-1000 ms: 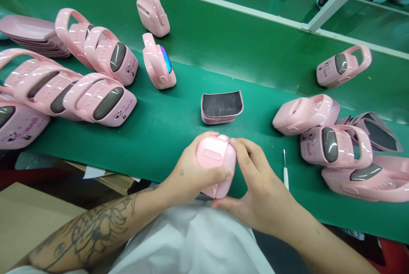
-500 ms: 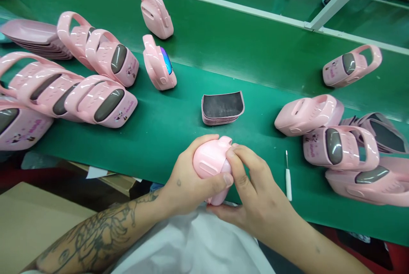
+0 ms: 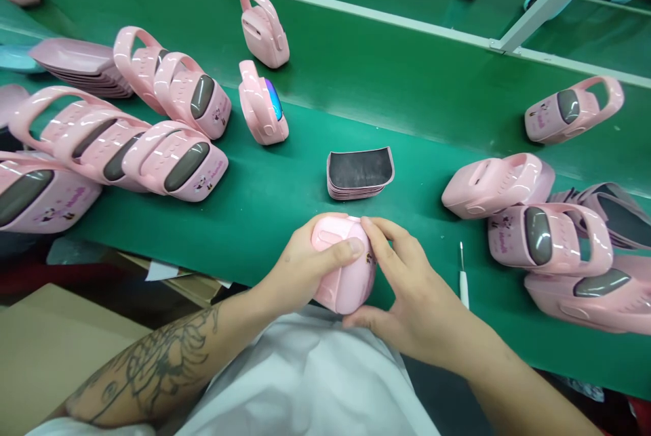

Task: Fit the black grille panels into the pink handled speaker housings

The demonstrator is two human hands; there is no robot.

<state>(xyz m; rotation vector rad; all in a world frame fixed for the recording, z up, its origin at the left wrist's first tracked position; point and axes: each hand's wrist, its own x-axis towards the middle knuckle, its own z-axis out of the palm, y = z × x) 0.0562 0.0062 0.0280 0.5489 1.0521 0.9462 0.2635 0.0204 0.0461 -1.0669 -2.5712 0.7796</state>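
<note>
My left hand [image 3: 298, 266] is closed around a pink plastic handled device [image 3: 348, 290], its thumb pressed across the side. The device is held low, close to my body, with its printed front turned to the right and mostly hidden. At the right, my right hand [image 3: 414, 287] grips the front's edges, fingertips on the upper edge and thumb at the lower one. Just beyond lies a stack of pink-rimmed dark panels [image 3: 361, 170]. To the right of my hands is a small white-handled screwdriver [image 3: 463, 283].
Several pink handled devices [image 3: 190, 165] crowd the left of the green bench [image 3: 285, 232], near stacked pink panels [image 3: 76, 56]. More pink devices [image 3: 549, 236] and panels [image 3: 620, 215] stand at the right. One device [image 3: 262, 104] with a blue-tinted window stands behind.
The held device has turned, so more of its front with a bit of print shows. My right fingers have shifted along its edge. The whole view has moved slightly left.
</note>
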